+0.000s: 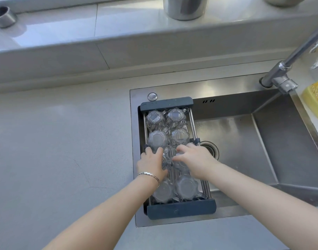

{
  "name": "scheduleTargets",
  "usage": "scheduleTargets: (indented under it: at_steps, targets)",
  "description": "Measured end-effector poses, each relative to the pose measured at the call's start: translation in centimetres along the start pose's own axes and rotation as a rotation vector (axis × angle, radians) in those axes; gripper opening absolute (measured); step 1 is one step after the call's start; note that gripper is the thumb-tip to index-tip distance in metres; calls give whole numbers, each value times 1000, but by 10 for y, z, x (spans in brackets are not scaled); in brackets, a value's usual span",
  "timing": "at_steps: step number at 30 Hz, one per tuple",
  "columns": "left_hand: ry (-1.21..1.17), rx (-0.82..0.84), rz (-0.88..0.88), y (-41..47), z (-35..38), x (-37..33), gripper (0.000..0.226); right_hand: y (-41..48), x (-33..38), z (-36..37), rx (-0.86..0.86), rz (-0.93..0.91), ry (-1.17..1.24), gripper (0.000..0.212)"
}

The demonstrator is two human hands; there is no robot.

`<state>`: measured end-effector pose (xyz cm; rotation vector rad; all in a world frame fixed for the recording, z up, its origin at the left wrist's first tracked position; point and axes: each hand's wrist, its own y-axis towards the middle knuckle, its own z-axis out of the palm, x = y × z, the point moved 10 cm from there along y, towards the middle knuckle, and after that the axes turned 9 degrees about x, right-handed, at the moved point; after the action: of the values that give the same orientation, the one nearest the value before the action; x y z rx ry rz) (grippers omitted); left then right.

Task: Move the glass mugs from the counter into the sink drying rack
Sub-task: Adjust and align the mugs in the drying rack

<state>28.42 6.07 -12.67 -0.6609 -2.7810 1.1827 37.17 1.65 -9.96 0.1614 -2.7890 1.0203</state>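
Setting last glass mugs into drying rack (179, 208) over sink (262, 141): left hand (151, 163) grip closed on tilted mug (166, 159), right hand (196, 159) covering another, grip unclear. Counter (64, 141) bare. Next: seat upside down, release.

text: none legible | sticker on rear-left glass mug (155, 120): too blurred to read

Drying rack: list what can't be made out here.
Head view only:
- Mug under the left hand: mostly covered, seating unclear.
- Mug under the right hand: largely hidden by the palm.
- Drying rack near-left mug: crossed by the left wrist.
- Faucet spout: cut off by the right edge.
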Motion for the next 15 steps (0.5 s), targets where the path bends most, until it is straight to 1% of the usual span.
scheduleTargets:
  at_steps: [2, 3, 5, 6, 7, 8, 9, 10, 11, 12, 15]
  targets:
    - [23, -15, 15, -2, 1, 0, 57, 6, 1, 10, -30, 6, 38, 59]
    - [35, -21, 25, -2, 2, 0, 57, 5, 0, 12, -96, 9, 99, 61]
    - [50, -32, 48, -4, 4, 0, 57, -6, -5, 8, -320, 38, 261, 67]
    - [52, -37, 58, -4, 5, 0, 57, -13, -13, 11, -397, 109, 374, 70]
    - [53, -42, 66, -3, 6, 0, 57, -19, -25, 20, -433, 215, 519, 70]
    - [53, -46, 68, -3, 6, 0, 57, -24, -36, 31, -428, 327, 690, 69]
    - [53, -51, 73, -3, 5, 1, 57, -25, -41, 48, -359, 417, 863, 73]
    - [53, -60, 79, -2, 4, 1, 58, -23, -42, 62, -290, 468, 1000, 79]
    - [53, -69, 86, -1, 3, 0, 60, -20, -42, 70, -255, 491, 1066, 82]
    - [60, -75, 90, 0, 2, 0, 62, -18, -43, 71, -267, 504, 1088, 82]
    - [48, -77, 86, 1, 2, 0, 63, -20, -46, 71, -361, 565, 1141, 78]
